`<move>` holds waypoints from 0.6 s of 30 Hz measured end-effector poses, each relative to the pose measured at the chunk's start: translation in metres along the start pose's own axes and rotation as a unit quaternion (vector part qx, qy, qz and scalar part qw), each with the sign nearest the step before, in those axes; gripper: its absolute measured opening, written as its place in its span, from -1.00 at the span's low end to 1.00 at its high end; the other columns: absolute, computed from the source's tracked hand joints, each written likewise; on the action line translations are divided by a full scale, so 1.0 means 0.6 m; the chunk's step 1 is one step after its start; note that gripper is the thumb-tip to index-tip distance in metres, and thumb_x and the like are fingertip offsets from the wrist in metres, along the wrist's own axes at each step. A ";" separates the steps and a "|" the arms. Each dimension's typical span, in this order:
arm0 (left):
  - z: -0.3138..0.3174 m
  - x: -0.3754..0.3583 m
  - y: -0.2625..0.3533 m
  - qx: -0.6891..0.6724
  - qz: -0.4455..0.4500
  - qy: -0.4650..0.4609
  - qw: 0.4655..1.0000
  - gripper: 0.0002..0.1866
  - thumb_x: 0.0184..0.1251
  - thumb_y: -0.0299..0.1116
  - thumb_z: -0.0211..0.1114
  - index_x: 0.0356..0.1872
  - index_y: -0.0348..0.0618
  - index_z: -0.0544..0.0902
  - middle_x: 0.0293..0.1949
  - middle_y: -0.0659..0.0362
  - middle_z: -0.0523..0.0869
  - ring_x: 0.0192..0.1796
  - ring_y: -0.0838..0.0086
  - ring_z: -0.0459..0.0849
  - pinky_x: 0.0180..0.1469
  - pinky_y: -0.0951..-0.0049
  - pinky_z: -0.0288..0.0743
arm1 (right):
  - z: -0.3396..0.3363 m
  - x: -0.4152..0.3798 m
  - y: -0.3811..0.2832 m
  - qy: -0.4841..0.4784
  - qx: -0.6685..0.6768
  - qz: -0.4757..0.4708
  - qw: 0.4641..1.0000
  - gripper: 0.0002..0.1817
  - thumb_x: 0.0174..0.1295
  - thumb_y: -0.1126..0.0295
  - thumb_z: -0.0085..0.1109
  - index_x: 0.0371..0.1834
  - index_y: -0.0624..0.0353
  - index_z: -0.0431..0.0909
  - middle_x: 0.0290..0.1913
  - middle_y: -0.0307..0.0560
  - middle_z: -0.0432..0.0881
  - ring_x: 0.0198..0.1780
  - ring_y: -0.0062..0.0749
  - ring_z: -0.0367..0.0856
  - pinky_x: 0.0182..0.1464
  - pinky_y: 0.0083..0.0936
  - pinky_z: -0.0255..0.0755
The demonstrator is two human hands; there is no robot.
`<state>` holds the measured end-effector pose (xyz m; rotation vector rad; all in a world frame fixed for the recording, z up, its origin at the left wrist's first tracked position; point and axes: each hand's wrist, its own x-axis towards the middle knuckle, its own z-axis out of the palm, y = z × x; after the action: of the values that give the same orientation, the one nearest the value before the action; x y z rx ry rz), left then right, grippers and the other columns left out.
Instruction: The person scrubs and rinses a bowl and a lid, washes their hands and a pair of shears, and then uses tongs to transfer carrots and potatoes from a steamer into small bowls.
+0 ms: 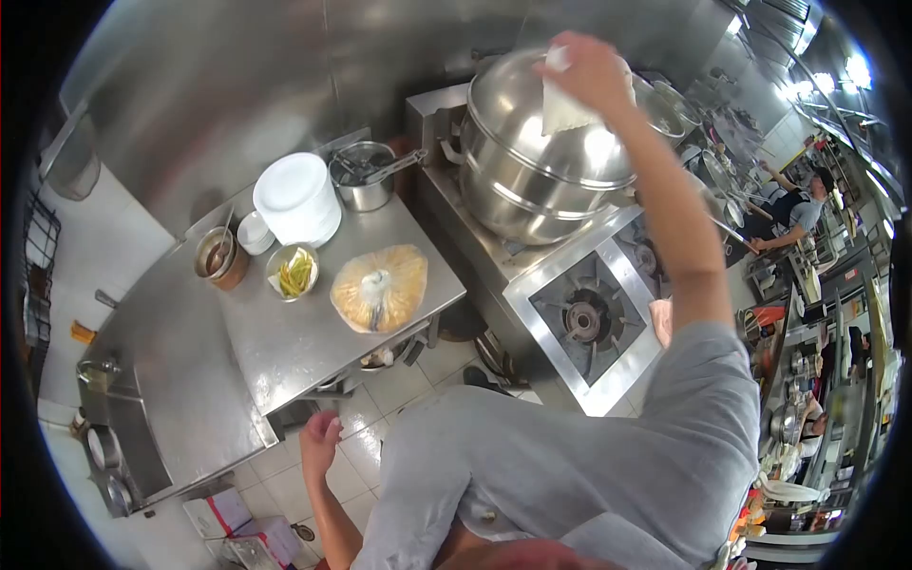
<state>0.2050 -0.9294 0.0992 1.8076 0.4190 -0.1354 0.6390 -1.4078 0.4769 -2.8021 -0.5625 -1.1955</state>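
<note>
A large domed steel steamer pot [532, 161] stands at the top centre. My right hand [589, 76] is at the top of its lid, closed around a white cloth [567, 110]; the lid's handle is hidden beneath. My left hand [321, 442] hangs low over the floor, in front of the steel counter, its fingers curled loosely and somewhat blurred. Nothing can be made out in it. On the counter near that side sits a tied plastic bag [380, 288] of yellowish food.
On the steel counter [275, 351] are a bowl of green strips [294, 274], white containers [297, 198], a small pot with utensils [364, 180] and a brown jar [221, 257]. A gas burner [581, 321] lies below the steamer. A co-worker [798, 211] stands far right.
</note>
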 end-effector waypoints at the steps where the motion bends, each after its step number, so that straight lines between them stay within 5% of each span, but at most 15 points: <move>1: 0.007 0.001 0.011 0.000 -0.011 0.001 1.000 -0.67 0.45 -0.26 0.34 0.03 -0.35 0.65 -0.29 0.12 0.77 -0.35 0.54 0.69 -0.32 0.51 0.57 | -0.016 0.035 0.060 -0.036 -0.053 0.070 0.995 -0.41 0.04 -0.10 0.43 -0.05 0.17 0.70 -0.11 0.03 0.78 -0.13 -0.07 0.76 -0.05 -0.18 0.62; 3: 0.018 -0.003 0.023 0.003 -0.035 0.005 0.999 -0.66 0.43 -0.26 0.34 0.02 -0.36 0.66 -0.31 0.12 0.77 -0.37 0.53 0.69 -0.34 0.51 0.56 | 0.003 0.090 0.183 -0.207 -0.066 0.119 0.969 -0.50 -0.06 -0.06 0.40 -0.33 0.22 0.78 -0.14 0.11 0.79 -0.13 0.01 0.77 -0.04 -0.11 0.63; 6: 0.045 0.005 0.031 -0.020 -0.041 0.009 0.999 -0.65 0.44 -0.23 0.35 0.03 -0.34 0.66 -0.32 0.12 0.78 -0.38 0.54 0.69 -0.36 0.53 0.54 | 0.012 0.099 0.200 -0.314 0.067 0.224 0.920 -0.49 -0.06 -0.04 0.37 -0.39 0.29 0.77 -0.23 0.18 0.78 -0.13 0.01 0.77 -0.04 -0.12 0.63; 9: 0.072 0.017 0.047 -0.017 -0.050 0.003 0.999 -0.62 0.45 -0.17 0.35 0.05 -0.30 0.67 -0.31 0.14 0.79 -0.38 0.56 0.69 -0.37 0.56 0.51 | 0.083 0.116 0.236 -0.203 -0.067 0.050 0.976 -0.54 -0.09 0.04 0.38 -0.42 0.31 0.77 -0.24 0.20 0.77 -0.14 0.00 0.77 -0.06 -0.14 0.64; 12: 0.092 0.016 0.063 -0.017 -0.052 -0.011 0.998 -0.61 0.46 -0.14 0.35 0.05 -0.28 0.67 -0.31 0.15 0.79 -0.38 0.57 0.69 -0.38 0.58 0.49 | 0.062 0.127 0.240 -0.329 0.031 0.182 0.926 -0.46 0.12 0.03 0.33 -0.08 0.35 0.69 -0.20 0.07 0.77 -0.16 -0.21 0.75 -0.07 -0.27 0.56; 15: 0.110 0.021 0.087 -0.009 -0.055 -0.014 0.998 -0.62 0.46 -0.14 0.34 0.05 -0.27 0.67 -0.30 0.14 0.79 -0.37 0.57 0.70 -0.37 0.59 0.48 | 0.079 0.130 0.261 -0.304 -0.036 0.074 0.949 -0.49 -0.02 0.04 0.28 -0.36 0.40 0.74 -0.32 0.40 0.71 -0.16 0.17 0.78 -0.03 -0.11 0.64; 16: 0.114 0.024 0.090 -0.002 -0.052 -0.014 0.999 -0.62 0.47 -0.14 0.34 0.05 -0.28 0.67 -0.30 0.14 0.79 -0.37 0.57 0.70 -0.37 0.58 0.48 | 0.104 0.122 0.271 -0.210 -0.045 0.066 0.974 -0.46 -0.08 0.01 0.31 -0.37 0.40 0.73 -0.29 0.43 0.71 -0.16 0.23 0.76 -0.03 -0.09 0.62; 18: 0.122 0.026 0.095 0.006 -0.050 -0.020 0.999 -0.62 0.47 -0.15 0.34 0.06 -0.29 0.67 -0.30 0.13 0.79 -0.36 0.56 0.70 -0.37 0.58 0.48 | 0.110 0.112 0.268 -0.173 0.000 0.122 0.977 -0.47 -0.09 0.04 0.31 -0.38 0.42 0.72 -0.27 0.46 0.70 -0.13 0.24 0.75 -0.01 -0.07 0.61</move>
<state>0.2485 -1.0082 0.1257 1.7939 0.4820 -0.2445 0.7828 -1.5252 0.4945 -2.9865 -0.2179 -0.6705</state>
